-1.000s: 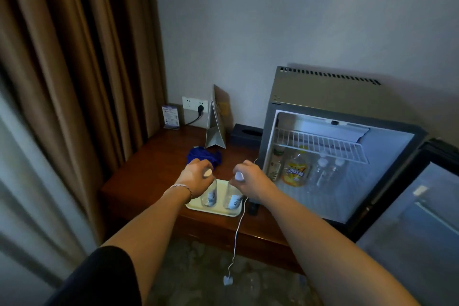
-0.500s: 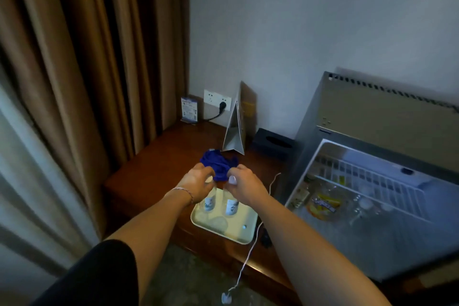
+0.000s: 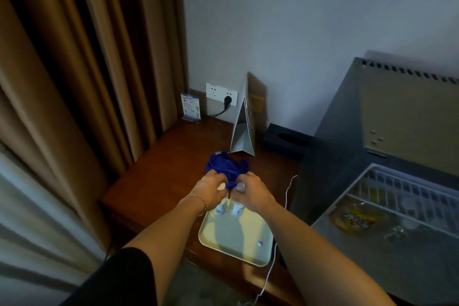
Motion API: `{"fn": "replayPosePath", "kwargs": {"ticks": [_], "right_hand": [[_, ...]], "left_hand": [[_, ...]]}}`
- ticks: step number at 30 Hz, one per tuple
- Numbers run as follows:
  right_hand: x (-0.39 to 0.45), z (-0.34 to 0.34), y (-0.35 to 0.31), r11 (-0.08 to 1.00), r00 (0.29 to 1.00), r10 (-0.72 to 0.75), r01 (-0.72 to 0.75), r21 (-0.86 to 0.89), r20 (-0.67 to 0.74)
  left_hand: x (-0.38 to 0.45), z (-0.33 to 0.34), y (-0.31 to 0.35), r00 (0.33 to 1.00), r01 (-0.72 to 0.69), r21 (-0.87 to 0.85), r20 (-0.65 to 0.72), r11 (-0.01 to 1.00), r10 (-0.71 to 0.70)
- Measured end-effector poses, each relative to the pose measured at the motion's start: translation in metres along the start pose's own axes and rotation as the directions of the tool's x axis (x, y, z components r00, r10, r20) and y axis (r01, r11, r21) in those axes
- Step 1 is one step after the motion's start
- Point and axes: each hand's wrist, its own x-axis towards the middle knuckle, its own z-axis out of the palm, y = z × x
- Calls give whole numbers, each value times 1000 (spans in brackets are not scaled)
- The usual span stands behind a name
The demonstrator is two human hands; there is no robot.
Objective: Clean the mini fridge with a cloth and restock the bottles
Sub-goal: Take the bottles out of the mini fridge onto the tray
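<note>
Both bottles have travelled with me from the near edge of the tray (image 3: 250, 253) to its far end, right up against the blue cloth (image 3: 227, 167). Left hand (image 3: 210, 190) has its fingers clamped round the left bottle (image 3: 220, 207), right hand (image 3: 250, 191) round the right bottle (image 3: 238, 208), caps poking out. Mini fridge (image 3: 347, 146) stands open just right of the worktop (image 3: 159, 181), drinks inside. I reckon I'm parking these to free up for the cloth.

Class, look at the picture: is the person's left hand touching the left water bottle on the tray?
Touching. The head view shows the left hand curled round the top of the left water bottle, whose white cap peeks out between the fingers, above the tray.
</note>
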Motion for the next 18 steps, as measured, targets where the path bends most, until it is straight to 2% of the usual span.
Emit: {"fn": "replayPosePath", "kwargs": {"ticks": [9,18], "right_hand": [[15,17,-3,995,997,70,-68,-67,25],[5,5,-13,989,992,125,-123,-83,12]], "left_hand": [[16,8,-11,999,8,-39,42,999,-6],[11,-8,-15,996,-12,-70,87,997,18]]}}
